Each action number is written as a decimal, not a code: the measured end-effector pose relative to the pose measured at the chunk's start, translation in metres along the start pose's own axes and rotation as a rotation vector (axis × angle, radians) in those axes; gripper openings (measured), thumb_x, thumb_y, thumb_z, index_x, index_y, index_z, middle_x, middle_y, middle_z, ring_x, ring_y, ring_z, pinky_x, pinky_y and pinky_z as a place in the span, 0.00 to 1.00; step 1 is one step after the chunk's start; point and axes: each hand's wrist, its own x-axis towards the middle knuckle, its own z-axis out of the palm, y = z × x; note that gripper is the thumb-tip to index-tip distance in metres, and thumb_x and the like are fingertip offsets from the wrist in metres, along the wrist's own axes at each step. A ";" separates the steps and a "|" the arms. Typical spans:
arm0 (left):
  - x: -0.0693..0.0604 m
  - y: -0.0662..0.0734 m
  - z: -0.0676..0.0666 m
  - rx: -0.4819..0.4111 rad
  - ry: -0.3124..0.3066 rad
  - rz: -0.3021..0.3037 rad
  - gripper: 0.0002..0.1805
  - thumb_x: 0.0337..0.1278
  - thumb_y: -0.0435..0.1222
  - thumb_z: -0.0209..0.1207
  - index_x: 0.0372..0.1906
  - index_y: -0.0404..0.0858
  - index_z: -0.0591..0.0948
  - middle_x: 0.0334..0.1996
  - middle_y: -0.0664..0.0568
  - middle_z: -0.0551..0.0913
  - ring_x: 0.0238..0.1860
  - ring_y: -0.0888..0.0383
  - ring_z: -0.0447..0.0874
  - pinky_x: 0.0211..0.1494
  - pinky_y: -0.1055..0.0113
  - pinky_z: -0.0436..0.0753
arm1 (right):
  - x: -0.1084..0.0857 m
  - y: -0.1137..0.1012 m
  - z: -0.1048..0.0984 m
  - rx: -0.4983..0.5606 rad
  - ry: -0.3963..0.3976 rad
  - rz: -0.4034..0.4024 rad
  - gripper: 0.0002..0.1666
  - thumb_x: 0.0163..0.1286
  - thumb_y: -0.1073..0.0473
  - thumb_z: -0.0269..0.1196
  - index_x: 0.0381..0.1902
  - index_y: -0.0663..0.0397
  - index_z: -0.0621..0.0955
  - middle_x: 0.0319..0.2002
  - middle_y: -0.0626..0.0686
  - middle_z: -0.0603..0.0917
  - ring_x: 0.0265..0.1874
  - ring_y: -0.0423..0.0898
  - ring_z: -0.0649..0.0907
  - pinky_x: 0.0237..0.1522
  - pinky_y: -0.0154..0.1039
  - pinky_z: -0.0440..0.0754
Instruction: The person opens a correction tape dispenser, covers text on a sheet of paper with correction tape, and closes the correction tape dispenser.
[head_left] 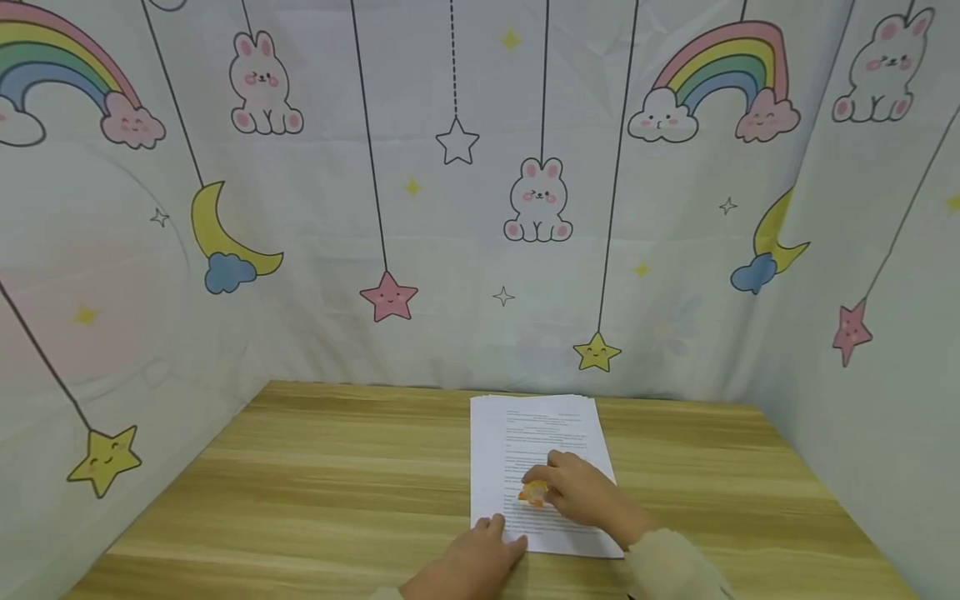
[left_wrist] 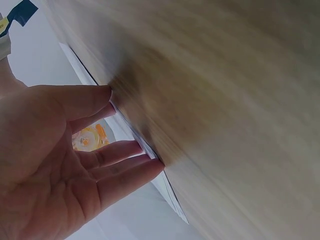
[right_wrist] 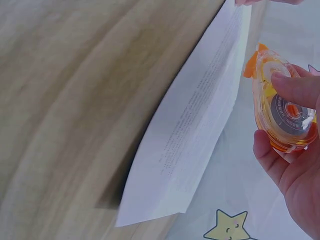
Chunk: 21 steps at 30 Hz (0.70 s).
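A stack of printed white paper (head_left: 489,450) lies on the wooden table, its sheets slightly fanned at the far edge. My right hand (head_left: 587,493) is over the middle of the page and grips a clear and orange correction tape dispenser (right_wrist: 287,107) between thumb and fingers. In the right wrist view the dispenser's orange tip (right_wrist: 250,66) appears apart from the paper. At the stack's lower left corner, my left hand (head_left: 474,557) presses its fingertips on the paper. The left wrist view shows those fingers spread and gently bent along the sheets' edge.
The wood-grain table (head_left: 337,475) extends on both sides of the stack. A white curtain (head_left: 315,333) printed with stars, rabbits and rainbows stands behind the table and along both sides.
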 end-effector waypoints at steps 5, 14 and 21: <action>0.001 -0.001 0.000 -0.003 -0.017 -0.001 0.28 0.44 0.49 0.64 0.56 0.56 0.75 0.46 0.49 0.76 0.44 0.56 0.76 0.43 0.66 0.80 | 0.006 -0.002 0.000 -0.001 -0.009 -0.001 0.18 0.54 0.65 0.65 0.42 0.40 0.82 0.25 0.42 0.69 0.23 0.35 0.64 0.27 0.28 0.64; 0.000 -0.001 0.001 0.008 0.006 0.016 0.26 0.45 0.48 0.63 0.55 0.56 0.75 0.45 0.49 0.75 0.44 0.56 0.76 0.41 0.67 0.80 | 0.010 -0.008 0.009 0.036 -0.031 -0.012 0.18 0.52 0.67 0.63 0.41 0.43 0.83 0.23 0.42 0.69 0.23 0.35 0.64 0.27 0.28 0.66; -0.001 -0.002 0.001 -0.010 -0.022 0.001 0.32 0.41 0.53 0.65 0.58 0.58 0.73 0.50 0.50 0.75 0.47 0.55 0.76 0.44 0.65 0.80 | 0.013 -0.013 0.015 0.005 -0.031 -0.042 0.17 0.52 0.66 0.63 0.40 0.41 0.83 0.24 0.42 0.70 0.24 0.36 0.66 0.29 0.28 0.67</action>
